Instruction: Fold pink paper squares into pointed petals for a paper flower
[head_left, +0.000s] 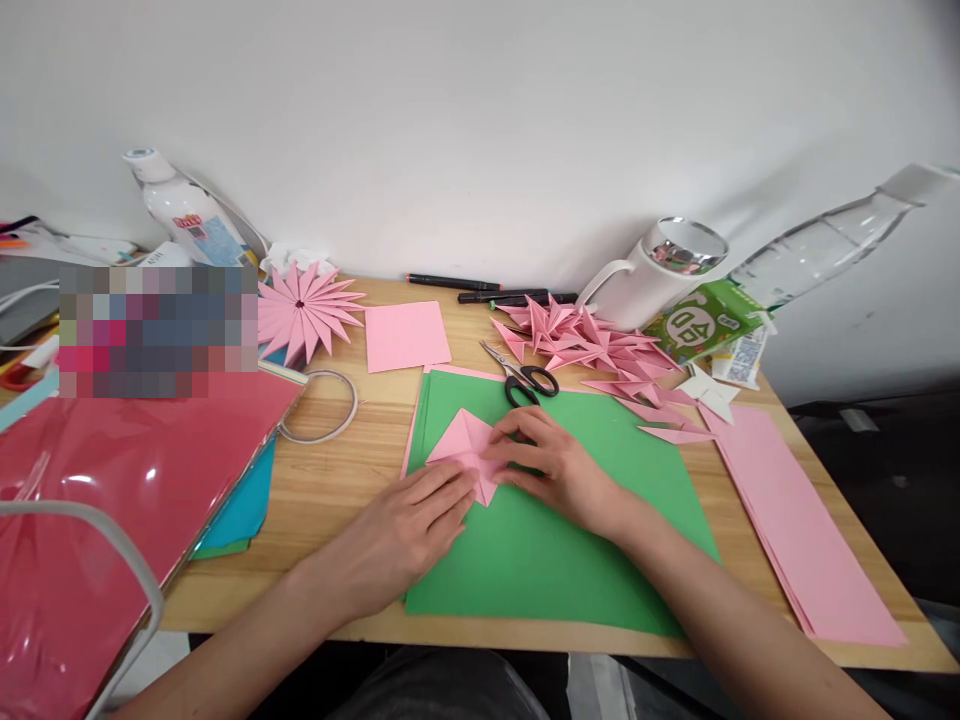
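A square of pink folding paper [466,440], creased along lines that meet near its middle, lies turned like a diamond on a green sheet [559,560]. My left hand [416,525] presses its close-set fingertips onto the lower left edge of the paper. On the right side, my right hand [559,465] has bent fingers and holds the paper's edge; its fingertips partly cover that corner. Black-handled scissors [523,385] rest just beyond my right hand, at the far edge of the green sheet.
A pink paper pinwheel [300,305], flat pink square [407,336] and tape roll [319,437] lie left. Folded pink points [592,340], a white mug [652,270], pink strips [806,530] and a clear bottle [832,245] are right. A red glossy pack [150,470] covers the left side.
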